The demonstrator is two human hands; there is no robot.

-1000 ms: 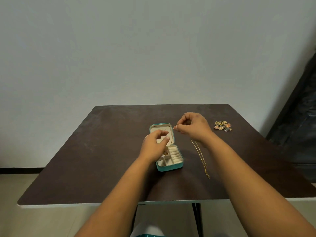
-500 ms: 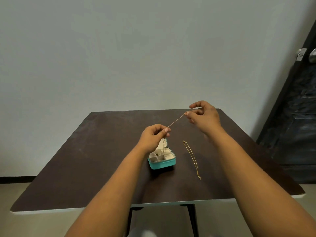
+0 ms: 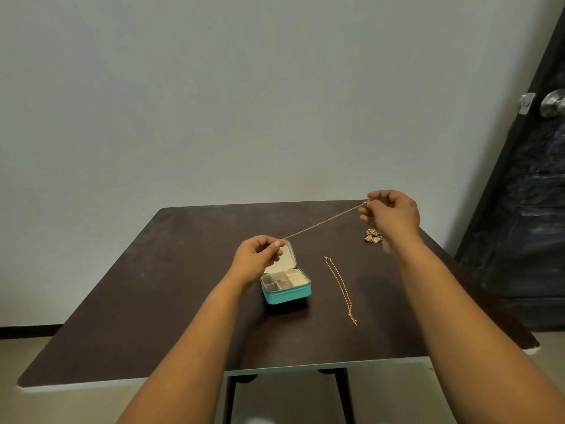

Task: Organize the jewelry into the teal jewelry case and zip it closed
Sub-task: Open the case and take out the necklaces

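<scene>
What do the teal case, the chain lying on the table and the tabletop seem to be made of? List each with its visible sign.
Teal case: probably faux leather or fabric outside, matte and evenly coloured; cream, soft-looking lining inside, perhaps velvet.
Chain lying on the table: gold-toned metal, with small glinting links; real gold or plating cannot be told.
Tabletop: likely dark brown laminate over board, with a dull sheen and a pale edge.

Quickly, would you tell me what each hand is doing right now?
Left hand: pinches one end of the thin chain, above the open teal case.
Right hand: pinches the chain's other end, pulled taut.
</scene>
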